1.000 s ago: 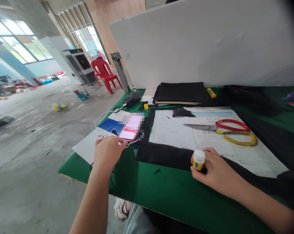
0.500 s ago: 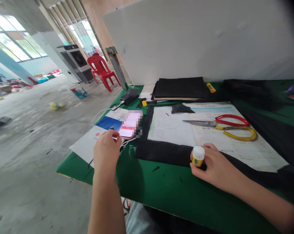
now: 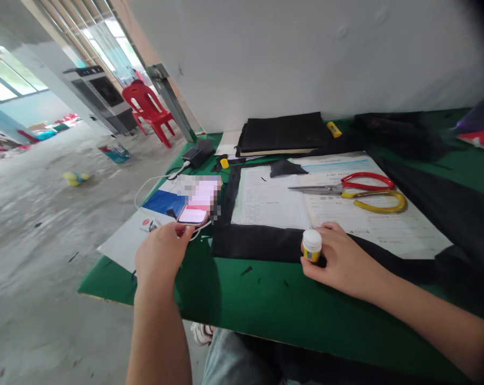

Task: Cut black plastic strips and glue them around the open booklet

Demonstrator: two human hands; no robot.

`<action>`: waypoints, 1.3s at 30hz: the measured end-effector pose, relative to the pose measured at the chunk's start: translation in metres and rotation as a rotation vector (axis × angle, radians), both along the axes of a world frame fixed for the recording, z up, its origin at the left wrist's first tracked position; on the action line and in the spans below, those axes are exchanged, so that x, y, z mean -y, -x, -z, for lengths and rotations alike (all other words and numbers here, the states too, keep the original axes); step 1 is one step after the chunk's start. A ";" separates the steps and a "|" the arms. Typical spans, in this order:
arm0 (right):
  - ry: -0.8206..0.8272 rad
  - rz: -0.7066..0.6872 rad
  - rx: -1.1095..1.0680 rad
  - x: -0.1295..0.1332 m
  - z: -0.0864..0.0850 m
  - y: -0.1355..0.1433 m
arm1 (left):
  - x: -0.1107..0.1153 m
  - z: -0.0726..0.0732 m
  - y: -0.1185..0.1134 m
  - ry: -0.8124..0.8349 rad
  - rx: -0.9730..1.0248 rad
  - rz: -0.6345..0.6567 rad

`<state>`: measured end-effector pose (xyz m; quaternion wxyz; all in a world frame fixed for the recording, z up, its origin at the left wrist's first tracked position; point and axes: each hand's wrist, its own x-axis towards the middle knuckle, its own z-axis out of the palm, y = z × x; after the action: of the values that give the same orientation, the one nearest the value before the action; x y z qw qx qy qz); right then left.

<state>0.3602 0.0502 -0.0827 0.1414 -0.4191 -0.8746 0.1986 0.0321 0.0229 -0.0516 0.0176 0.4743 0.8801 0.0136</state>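
Right fingers (image 3: 314, 271) clasp a yellow-labelled, white-capped bottle (image 3: 312, 247); grip of left fingers (image 3: 187, 233) unclear

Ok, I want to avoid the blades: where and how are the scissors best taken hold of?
Probably by the red handle and yellow handle, coming from the right: the scissors lie flat on the printed pages, blades pointing left, handles forming the broad, blunt end.

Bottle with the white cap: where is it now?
In the head view, the bottle is right of centre, held in the right hand by the near edge of the black cloth.
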 end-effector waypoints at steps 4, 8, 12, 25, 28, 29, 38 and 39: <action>-0.025 0.006 -0.027 0.000 0.001 -0.001 | -0.004 0.003 0.000 0.029 -0.010 -0.019; -0.021 0.007 -0.044 0.001 0.000 0.000 | -0.007 0.007 0.000 0.028 -0.025 -0.004; -0.016 -0.004 -0.048 0.001 -0.001 -0.001 | -0.005 0.013 0.000 0.009 -0.044 0.018; -0.002 -0.019 -0.057 -0.001 -0.001 -0.003 | 0.002 0.017 -0.011 -0.085 -0.056 -0.019; 0.003 -0.023 -0.060 0.000 -0.001 -0.003 | 0.001 0.020 -0.010 -0.101 -0.036 -0.026; 0.005 -0.022 -0.059 0.000 -0.001 -0.003 | 0.001 0.021 -0.010 -0.108 -0.030 -0.028; 0.009 -0.013 -0.074 0.000 -0.002 -0.003 | -0.002 0.023 -0.005 -0.176 0.017 -0.015; 0.008 -0.014 -0.076 0.000 -0.001 -0.003 | -0.002 0.022 -0.005 -0.183 0.016 -0.017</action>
<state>0.3629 0.0503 -0.0813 0.1716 -0.4055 -0.8708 0.2189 0.0373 0.0246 -0.0739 -0.0187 0.4662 0.8791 0.0979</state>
